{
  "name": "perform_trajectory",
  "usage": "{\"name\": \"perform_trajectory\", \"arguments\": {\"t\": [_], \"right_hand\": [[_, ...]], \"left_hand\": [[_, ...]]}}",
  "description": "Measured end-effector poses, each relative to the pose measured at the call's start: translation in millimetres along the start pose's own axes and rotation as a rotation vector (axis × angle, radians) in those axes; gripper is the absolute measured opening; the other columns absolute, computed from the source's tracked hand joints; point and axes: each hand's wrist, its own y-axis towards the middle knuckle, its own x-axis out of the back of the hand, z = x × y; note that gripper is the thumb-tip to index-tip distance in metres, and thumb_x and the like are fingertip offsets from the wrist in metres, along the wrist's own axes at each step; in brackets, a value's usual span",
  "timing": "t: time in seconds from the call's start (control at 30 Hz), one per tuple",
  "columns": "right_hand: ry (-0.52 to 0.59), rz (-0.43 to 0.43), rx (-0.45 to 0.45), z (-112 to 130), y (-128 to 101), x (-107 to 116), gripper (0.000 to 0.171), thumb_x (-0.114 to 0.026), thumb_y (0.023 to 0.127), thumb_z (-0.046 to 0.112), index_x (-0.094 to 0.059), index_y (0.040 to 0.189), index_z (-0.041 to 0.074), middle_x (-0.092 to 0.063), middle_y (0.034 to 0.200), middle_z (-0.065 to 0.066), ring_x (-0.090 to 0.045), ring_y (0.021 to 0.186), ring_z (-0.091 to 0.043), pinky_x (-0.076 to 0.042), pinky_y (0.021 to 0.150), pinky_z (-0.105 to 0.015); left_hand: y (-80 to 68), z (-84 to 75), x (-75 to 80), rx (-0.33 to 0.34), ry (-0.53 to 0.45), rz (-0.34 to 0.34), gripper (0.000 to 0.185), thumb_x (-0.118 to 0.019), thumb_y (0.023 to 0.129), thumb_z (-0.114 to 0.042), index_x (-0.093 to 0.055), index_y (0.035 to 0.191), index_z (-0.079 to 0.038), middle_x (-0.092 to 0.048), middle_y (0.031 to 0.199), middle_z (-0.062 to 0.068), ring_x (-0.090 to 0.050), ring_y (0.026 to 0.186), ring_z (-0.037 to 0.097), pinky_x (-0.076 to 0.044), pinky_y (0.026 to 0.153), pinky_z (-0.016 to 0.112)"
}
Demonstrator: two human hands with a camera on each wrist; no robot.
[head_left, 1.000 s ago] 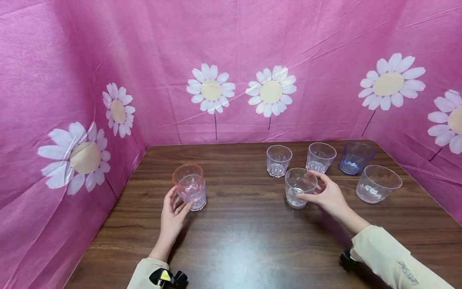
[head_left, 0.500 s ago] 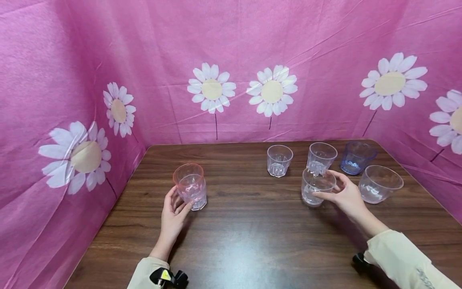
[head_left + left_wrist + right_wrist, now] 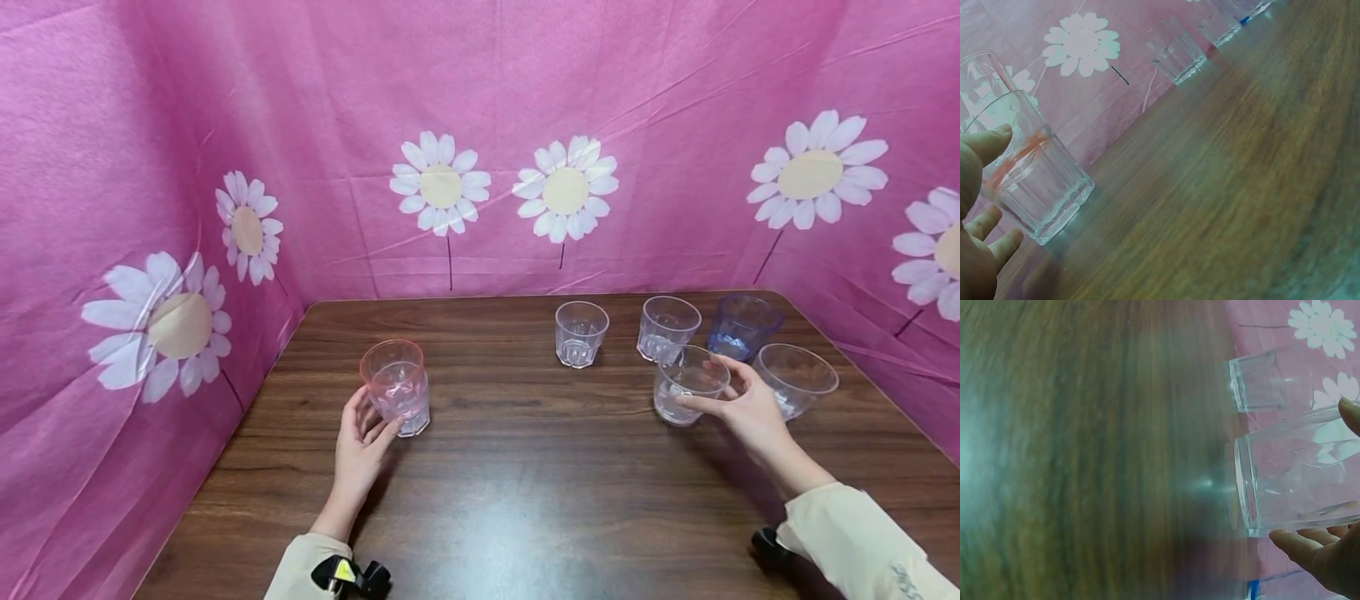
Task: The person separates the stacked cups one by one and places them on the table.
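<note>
At the left of the table my left hand [image 3: 360, 446] grips a clear tumbler [image 3: 1054, 206] from its near left side. An orange-rimmed tumbler [image 3: 392, 367] sits nested inside it, its rim standing higher. Thumb and fingers lie on either side of the clear wall in the left wrist view. Over on the right, my right hand [image 3: 750, 412] holds another clear tumbler [image 3: 688, 387] upright, thumb on the near side and fingers behind. That tumbler overlaps the lower part of a clear tumbler [image 3: 667, 329] behind it in the head view.
Farther back stand a clear faceted tumbler [image 3: 581, 333] and a blue tumbler [image 3: 742, 327]. A wide clear tumbler [image 3: 798, 375] is right beside my right hand, partly hidden by it. Pink cloth [image 3: 330, 125] with daisies surrounds the brown wooden table [image 3: 487, 492].
My right hand has carried its clear tumbler rightward along the table, towards the blue and wide clear tumblers. The left hand and its nested tumblers have stayed in place.
</note>
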Motion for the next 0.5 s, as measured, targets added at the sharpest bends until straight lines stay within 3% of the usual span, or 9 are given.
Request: {"name": "perform_trajectory", "arguments": {"t": [0.07, 0.23, 0.5], "right_hand": [[0.028, -0.011, -0.013, -2.2, 0.8, 2.0, 0.070, -0.084, 0.075, -0.002, -0.048, 0.134, 0.011, -0.057, 0.111, 0.018, -0.059, 0.091, 0.008, -0.048, 0.070, -0.008], [0.014, -0.035, -0.032, -8.3, 1.6, 7.3, 0.075, -0.083, 0.078, 0.001, -0.041, 0.139, 0.001, -0.058, 0.106, 0.022, -0.057, 0.088, 0.008, -0.048, 0.069, -0.008], [-0.111, -0.054, -0.034, -9.6, 2.5, 9.2, 0.082, -0.082, 0.081, 0.005, -0.032, 0.144, -0.011, -0.050, 0.111, 0.020, -0.050, 0.096, 0.012, -0.047, 0.073, -0.006]], "left_hand": [[-0.2, -0.4, 0.3, 0.003, 0.002, 0.003, 0.068, -0.066, 0.084, 0.018, -0.034, 0.144, 0.009, -0.043, 0.143, 0.031, -0.052, 0.114, 0.001, -0.048, 0.090, 0.017], [-0.8, -0.2, 1.0, 0.016, 0.005, 0.007, 0.068, -0.065, 0.085, 0.018, -0.033, 0.144, 0.008, -0.043, 0.144, 0.030, -0.052, 0.114, 0.001, -0.048, 0.091, 0.018], [-0.2, -0.8, 0.4, 0.001, -0.002, 0.002, 0.068, -0.066, 0.084, 0.019, -0.034, 0.143, 0.009, -0.043, 0.143, 0.031, -0.052, 0.114, 0.002, -0.048, 0.090, 0.017]]}}
